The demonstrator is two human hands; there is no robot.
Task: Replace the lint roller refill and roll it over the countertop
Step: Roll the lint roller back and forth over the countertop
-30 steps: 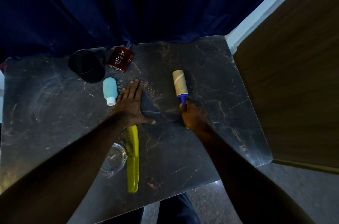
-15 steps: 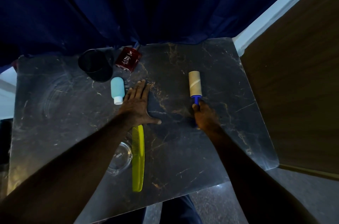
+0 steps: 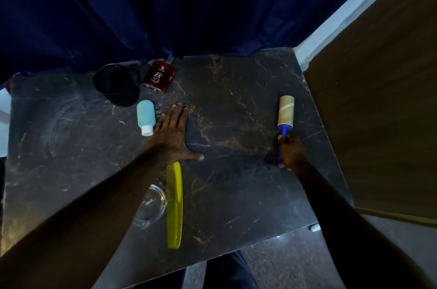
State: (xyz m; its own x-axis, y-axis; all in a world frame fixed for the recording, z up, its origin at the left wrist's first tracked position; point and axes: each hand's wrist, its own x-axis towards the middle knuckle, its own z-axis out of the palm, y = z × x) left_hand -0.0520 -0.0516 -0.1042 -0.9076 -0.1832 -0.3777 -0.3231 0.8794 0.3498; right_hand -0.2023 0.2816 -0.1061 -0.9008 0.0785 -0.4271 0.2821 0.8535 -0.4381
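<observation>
The lint roller point(image 3: 285, 112) has a tan paper roll and a blue handle. It lies flat on the dark marble countertop point(image 3: 236, 104), roll pointing away from me, near the right edge. My right hand point(image 3: 291, 150) is shut on its blue handle, whose end sticks out below my fist. My left hand point(image 3: 172, 133) rests flat on the countertop, palm down, fingers together and thumb spread, holding nothing.
A yellow comb point(image 3: 174, 203) and a clear glass dish point(image 3: 149, 208) lie near my left forearm. A light blue bottle point(image 3: 146, 117), black cup point(image 3: 115, 85) and red bottle point(image 3: 160, 76) sit at the back left. A dark blue curtain point(image 3: 189, 4) hangs behind; a wooden panel point(image 3: 378, 99) stands right.
My right hand has slid the lint roller to the right across the countertop, toward the right edge. My left hand stays flat in the same spot.
</observation>
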